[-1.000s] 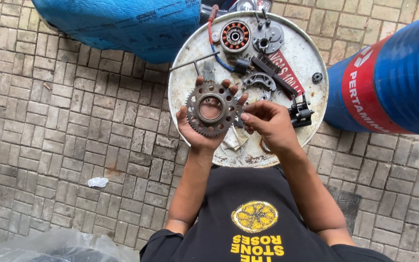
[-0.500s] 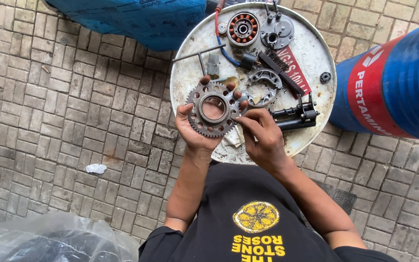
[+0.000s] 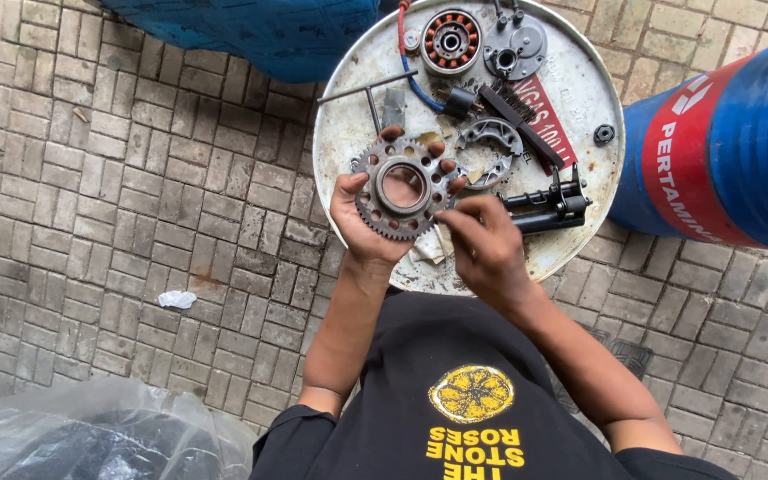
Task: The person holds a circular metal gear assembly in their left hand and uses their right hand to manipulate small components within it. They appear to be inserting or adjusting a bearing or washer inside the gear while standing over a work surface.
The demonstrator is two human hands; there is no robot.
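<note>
Held up flat over the near-left part of a round, scuffed white metal drum lid (image 3: 348, 133): a toothed steel sprocket (image 3: 399, 188), grey and greasy, ringed with bolt holes around a large open centre. Gripped by the left hand (image 3: 368, 222), palm under the near edge, fingertips curled over the far rim and thumb pressed on the left side. Right hand (image 3: 488, 244) just beside it, fingers bent and pinched together at the sprocket's right edge; whether anything small sits between them cannot be told.

Scattered on the lid: at the far edge, a round coil ring (image 3: 450, 41) with copper-orange windings and a grey round cover plate (image 3: 515, 49); near the middle, a curved grey brake shoe (image 3: 491, 151), a black-bristled brush (image 3: 519, 120) and a thin T-shaped steel wrench (image 3: 368, 89); toward the right edge, a dark nut (image 3: 604, 134) and a black tube-shaped part (image 3: 546, 209). Crumpled pale rag (image 3: 428, 249) under the hands, near edge.

Around the lid: grey brick paving (image 3: 117, 196), a blue drum with a red band (image 3: 722, 151) lying at right, clear plastic sheeting (image 3: 73, 431) at lower left.
</note>
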